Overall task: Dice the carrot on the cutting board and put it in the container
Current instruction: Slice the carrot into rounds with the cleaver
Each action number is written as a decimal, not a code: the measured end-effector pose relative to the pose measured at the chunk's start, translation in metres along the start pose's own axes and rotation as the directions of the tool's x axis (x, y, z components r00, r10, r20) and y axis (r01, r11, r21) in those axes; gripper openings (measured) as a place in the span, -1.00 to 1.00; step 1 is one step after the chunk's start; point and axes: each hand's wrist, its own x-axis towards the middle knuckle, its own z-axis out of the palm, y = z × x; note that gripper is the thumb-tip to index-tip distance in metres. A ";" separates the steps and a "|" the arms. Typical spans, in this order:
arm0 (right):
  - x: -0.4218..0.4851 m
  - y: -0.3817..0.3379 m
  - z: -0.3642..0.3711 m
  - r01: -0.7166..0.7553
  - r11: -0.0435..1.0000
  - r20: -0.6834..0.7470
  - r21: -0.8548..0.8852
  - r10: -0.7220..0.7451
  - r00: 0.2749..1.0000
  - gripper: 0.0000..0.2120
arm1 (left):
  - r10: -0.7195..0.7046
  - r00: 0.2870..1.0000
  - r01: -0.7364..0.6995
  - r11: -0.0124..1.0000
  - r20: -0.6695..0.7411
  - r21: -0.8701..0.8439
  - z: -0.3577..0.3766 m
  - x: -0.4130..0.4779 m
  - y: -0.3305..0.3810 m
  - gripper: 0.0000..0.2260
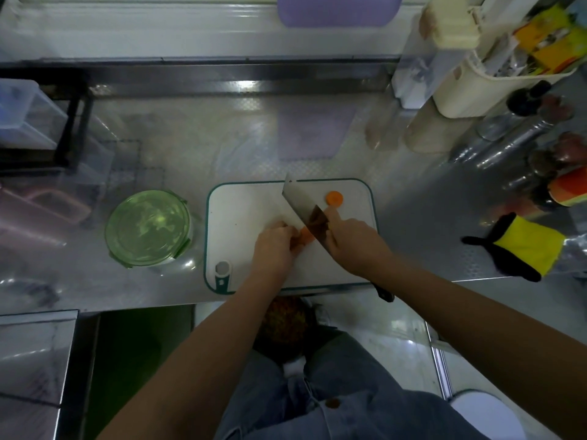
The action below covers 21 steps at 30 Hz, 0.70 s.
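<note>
A white cutting board (241,214) with a green rim lies on the steel counter. My left hand (273,246) presses down on an orange carrot (306,237) in the middle of the board; most of the carrot is hidden under my fingers. My right hand (352,241) grips a broad cleaver (301,206), its blade standing on the carrot just right of my left fingers. A cut carrot round (334,198) lies apart near the board's far right corner. A round green-lidded container (148,228) stands left of the board, lid on.
A yellow and black glove (521,249) lies right of the board. Bottles, metal cans and a cream utensil holder (470,87) crowd the back right. A black rack with plastic boxes (38,122) stands at the back left. The counter's front edge runs just below the board.
</note>
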 end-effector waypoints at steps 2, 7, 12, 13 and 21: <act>-0.002 -0.001 -0.002 0.013 0.999 0.020 -0.031 -0.012 1.000 -0.64 | 0.001 1.000 -0.001 1.000 0.008 0.018 -0.001 0.001 0.001 -0.83; -0.006 -0.005 -0.004 0.015 0.992 0.030 -0.124 -0.012 0.999 -0.65 | 0.006 1.000 -0.006 1.000 -0.006 0.014 0.001 0.000 0.000 -0.85; -0.004 -0.013 0.004 0.004 0.984 0.017 -0.176 -0.001 1.000 -0.64 | 0.003 1.000 -0.003 1.000 -0.004 0.021 0.002 0.002 0.000 -0.86; -0.003 -0.015 0.005 0.010 0.985 0.016 -0.172 -0.008 1.000 -0.65 | 0.000 1.000 0.000 1.000 0.000 0.020 0.002 0.002 0.000 -0.87; 0.010 -0.012 0.035 0.005 0.990 -0.049 -0.140 -0.012 0.999 -0.67 | 0.006 1.000 -0.007 0.999 0.015 0.035 0.002 0.003 -0.001 -0.89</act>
